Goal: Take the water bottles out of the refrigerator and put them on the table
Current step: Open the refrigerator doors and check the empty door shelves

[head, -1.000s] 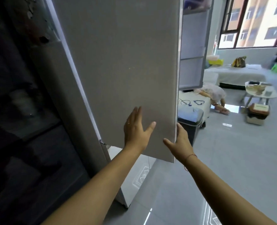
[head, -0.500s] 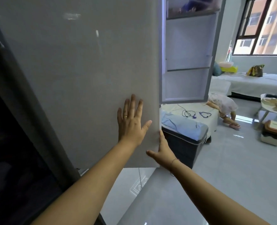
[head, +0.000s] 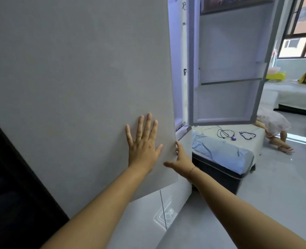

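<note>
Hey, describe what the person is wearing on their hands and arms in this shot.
Both forearms are bare, with no sleeves in view. The left hand wears a plain gold band on the ring finger. The right hand has no ring that can be seen; a thin reddish string bracelet circles its wrist. No gloves, no watch.

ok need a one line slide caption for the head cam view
Left hand flat on the grey left refrigerator door, right hand gripping its edge; the right door stands open, no water bottles visible.
</note>
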Demonstrator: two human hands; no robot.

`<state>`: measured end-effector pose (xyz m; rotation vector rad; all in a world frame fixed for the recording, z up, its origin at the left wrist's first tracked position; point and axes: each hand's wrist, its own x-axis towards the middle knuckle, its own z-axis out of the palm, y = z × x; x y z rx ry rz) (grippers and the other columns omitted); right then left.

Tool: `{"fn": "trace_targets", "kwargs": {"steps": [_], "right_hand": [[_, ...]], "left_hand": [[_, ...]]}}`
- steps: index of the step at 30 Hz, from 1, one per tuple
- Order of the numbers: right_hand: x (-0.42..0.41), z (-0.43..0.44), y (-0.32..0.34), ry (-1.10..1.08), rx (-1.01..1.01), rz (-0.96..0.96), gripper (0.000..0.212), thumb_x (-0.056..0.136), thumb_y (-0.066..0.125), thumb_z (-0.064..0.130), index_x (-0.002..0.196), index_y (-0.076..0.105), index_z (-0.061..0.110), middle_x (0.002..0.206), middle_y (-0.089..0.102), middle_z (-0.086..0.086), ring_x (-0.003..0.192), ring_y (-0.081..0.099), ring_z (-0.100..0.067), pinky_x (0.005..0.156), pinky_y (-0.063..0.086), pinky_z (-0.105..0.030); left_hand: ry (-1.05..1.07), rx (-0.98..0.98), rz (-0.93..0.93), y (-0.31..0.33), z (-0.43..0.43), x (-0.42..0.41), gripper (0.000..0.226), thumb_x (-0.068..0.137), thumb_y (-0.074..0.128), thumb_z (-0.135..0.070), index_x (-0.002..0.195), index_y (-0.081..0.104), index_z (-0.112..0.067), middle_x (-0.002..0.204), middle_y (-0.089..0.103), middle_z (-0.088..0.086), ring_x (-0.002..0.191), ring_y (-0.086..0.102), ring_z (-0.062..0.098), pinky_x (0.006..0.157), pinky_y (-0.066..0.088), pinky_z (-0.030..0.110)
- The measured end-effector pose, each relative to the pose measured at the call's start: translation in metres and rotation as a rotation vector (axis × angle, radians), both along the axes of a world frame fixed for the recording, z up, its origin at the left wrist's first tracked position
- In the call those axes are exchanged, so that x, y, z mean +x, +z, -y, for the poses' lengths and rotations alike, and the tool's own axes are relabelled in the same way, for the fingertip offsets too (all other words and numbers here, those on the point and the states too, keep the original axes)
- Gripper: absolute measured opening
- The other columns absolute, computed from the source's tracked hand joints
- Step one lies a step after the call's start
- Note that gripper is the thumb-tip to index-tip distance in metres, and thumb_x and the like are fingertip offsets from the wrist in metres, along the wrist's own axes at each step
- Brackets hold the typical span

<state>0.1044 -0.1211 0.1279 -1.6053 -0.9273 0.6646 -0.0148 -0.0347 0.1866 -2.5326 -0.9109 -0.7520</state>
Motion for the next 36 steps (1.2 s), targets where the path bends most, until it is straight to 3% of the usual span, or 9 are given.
{"fn": "trace_targets", "kwargs": {"steps": [2, 4, 9, 13, 17, 24, 29, 36], "right_hand": [[0.012, -0.023, 0.000, 0.036, -0.009, -0.003, 0.091, 0.074, 0.072, 0.012, 0.142, 0.015, 0.032, 0.129, 0.036, 0.007, 0.116, 0.041, -0.013, 0.092, 0.044, -0.029], [0.021, -0.044, 0.000, 0.051, -0.013, -0.023, 0.093, 0.075, 0.072, 0.011, 0.144, 0.013, 0.031, 0.131, 0.035, 0.007, 0.118, 0.039, -0.013, 0.097, 0.042, -0.032], [0.038, -0.097, -0.005, 0.076, -0.010, 0.012, 0.098, 0.070, 0.078, 0.016, 0.144, 0.016, 0.027, 0.143, 0.035, -0.001, 0.124, 0.040, -0.019, 0.106, 0.040, -0.043], [0.048, -0.128, -0.012, 0.071, 0.010, 0.133, 0.097, 0.062, 0.084, 0.029, 0.139, 0.025, 0.022, 0.136, 0.041, -0.004, 0.125, 0.042, -0.022, 0.106, 0.039, -0.044], [0.053, -0.153, -0.018, 0.047, -0.032, 0.285, 0.107, 0.062, 0.082, 0.042, 0.145, 0.017, 0.023, 0.144, 0.034, -0.004, 0.133, 0.034, -0.023, 0.111, 0.032, -0.039], [0.059, -0.188, -0.020, 0.020, -0.070, 0.429, 0.092, 0.065, 0.079, 0.045, 0.136, 0.029, 0.014, 0.133, 0.039, -0.008, 0.124, 0.037, -0.029, 0.101, 0.036, -0.040], [0.058, -0.202, -0.020, 0.007, -0.055, 0.436, 0.087, 0.067, 0.080, 0.038, 0.136, 0.033, 0.013, 0.130, 0.045, -0.010, 0.121, 0.041, -0.031, 0.099, 0.036, -0.039], [0.062, -0.202, -0.021, 0.035, -0.076, 0.468, 0.086, 0.069, 0.078, 0.041, 0.136, 0.032, 0.013, 0.133, 0.043, -0.009, 0.124, 0.039, -0.030, 0.099, 0.037, -0.041]], "left_hand": [[0.029, 0.028, 0.012, -0.003, -0.015, 0.009, 0.082, 0.087, 0.052, -0.048, 0.153, 0.012, -0.021, 0.156, -0.019, -0.003, 0.143, -0.023, 0.020, 0.109, -0.023, 0.056], [0.057, 0.044, -0.003, -0.004, -0.031, 0.015, 0.082, 0.086, 0.054, -0.048, 0.153, 0.016, -0.020, 0.157, -0.015, -0.001, 0.144, -0.019, 0.021, 0.110, -0.022, 0.056], [0.137, 0.123, -0.092, -0.012, -0.073, 0.018, 0.089, 0.086, 0.055, -0.047, 0.152, 0.004, -0.017, 0.157, -0.019, 0.002, 0.145, -0.020, 0.023, 0.112, -0.020, 0.056], [0.221, 0.185, -0.152, -0.015, -0.094, 0.019, 0.093, 0.085, 0.057, -0.047, 0.151, 0.000, -0.017, 0.157, -0.018, 0.003, 0.144, -0.021, 0.024, 0.111, -0.023, 0.054], [0.332, 0.261, -0.207, -0.017, -0.109, 0.022, 0.100, 0.081, 0.062, -0.050, 0.152, 0.000, -0.018, 0.157, -0.014, 0.003, 0.145, -0.013, 0.022, 0.112, -0.014, 0.056], [0.468, 0.331, -0.277, -0.022, -0.122, 0.028, 0.103, 0.083, 0.061, -0.050, 0.153, -0.007, -0.017, 0.160, -0.011, 0.001, 0.146, -0.017, 0.022, 0.113, -0.013, 0.058], [0.562, 0.387, -0.331, -0.019, -0.126, 0.033, 0.105, 0.077, 0.067, -0.052, 0.153, 0.002, -0.018, 0.159, -0.004, 0.000, 0.146, -0.003, 0.023, 0.114, 0.006, 0.058], [0.618, 0.385, -0.369, -0.021, -0.125, 0.036, 0.104, 0.079, 0.064, -0.052, 0.153, 0.001, -0.018, 0.159, -0.007, 0.004, 0.145, -0.005, 0.026, 0.113, 0.005, 0.059]]}}
